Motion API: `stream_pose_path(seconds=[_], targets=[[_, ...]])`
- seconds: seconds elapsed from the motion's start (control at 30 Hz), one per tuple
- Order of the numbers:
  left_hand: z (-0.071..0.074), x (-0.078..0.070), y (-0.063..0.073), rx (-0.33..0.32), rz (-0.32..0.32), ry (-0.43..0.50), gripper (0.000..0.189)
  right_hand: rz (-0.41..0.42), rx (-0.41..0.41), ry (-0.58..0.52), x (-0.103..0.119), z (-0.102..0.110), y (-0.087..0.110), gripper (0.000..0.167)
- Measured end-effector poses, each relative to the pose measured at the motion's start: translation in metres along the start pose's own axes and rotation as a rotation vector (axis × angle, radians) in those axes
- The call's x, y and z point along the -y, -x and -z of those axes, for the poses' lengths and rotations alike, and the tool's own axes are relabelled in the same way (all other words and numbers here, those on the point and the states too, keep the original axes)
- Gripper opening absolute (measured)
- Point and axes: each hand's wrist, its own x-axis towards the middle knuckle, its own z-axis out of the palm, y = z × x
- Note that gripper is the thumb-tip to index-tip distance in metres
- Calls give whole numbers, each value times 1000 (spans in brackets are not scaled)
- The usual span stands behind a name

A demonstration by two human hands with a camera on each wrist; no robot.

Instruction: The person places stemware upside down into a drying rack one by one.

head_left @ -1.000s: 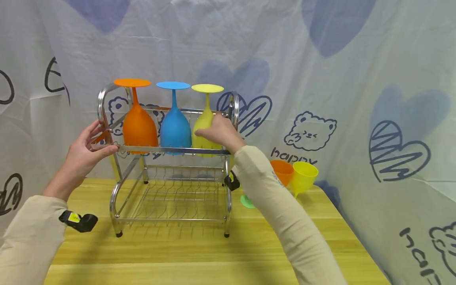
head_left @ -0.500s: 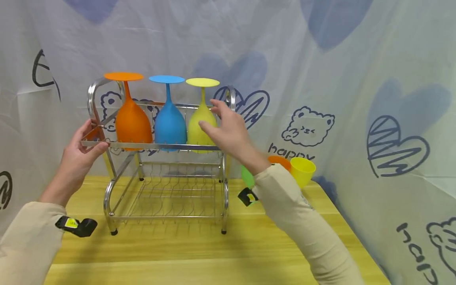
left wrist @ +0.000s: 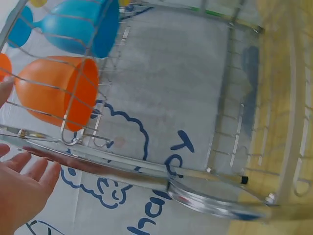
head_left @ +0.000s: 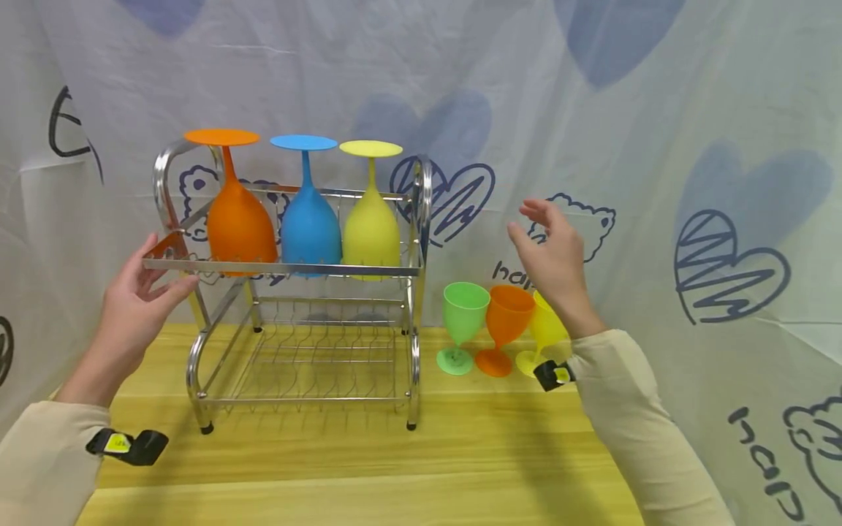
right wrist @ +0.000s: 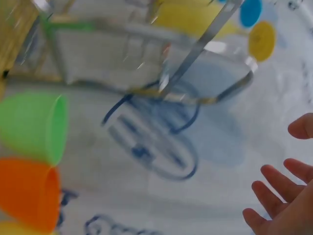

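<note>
Three upside-down goblets sit in a row on the top shelf of the steel dish rack [head_left: 414,219]: orange goblet [head_left: 240,226] on the left, blue goblet [head_left: 310,228] in the middle, yellow-green goblet [head_left: 371,230] on the right, feet up and bowls hanging through the wires. The rack itself stands toward the back left part of the wooden worktop [head_left: 395,467].

From where I'm watching, my left hand [head_left: 134,310] is up at the left end of that top shelf, fingers straight and spread, fingertips just at the front rail near the corner. The left wrist view shows the fingers loose under the rail, not wrapped round it, though I can't tell if they actually touch.

My right hand [head_left: 552,256] is in the air off to the right of the rack, well apart from it, fingers relaxed and apart with nothing in it. It hovers above three upright cups lined up near the back edge of the worktop, just right of the rack: green cup [head_left: 463,318], orange cup [head_left: 506,325], and a yellow cup [head_left: 546,332] partly hidden behind my wrist.

Behind everything hangs a white cloth backdrop [head_left: 658,146] with blue hearts and little bear doodles. Both sleeves are beige with small black wrist clips.
</note>
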Motion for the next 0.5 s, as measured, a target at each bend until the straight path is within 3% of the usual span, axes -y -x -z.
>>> stream_pose_path(seconds=[0.2,0.37,0.5], targets=[[-1,5,18,68,45,-190,73,-193,109,124,-62,12,-1,64],[-4,6,27,121,-6,-210,75,-317,230,158,-104,23,1,80],[-10,6,34,150,-28,-186,72,-407,271,150,-130,26,6,87]])
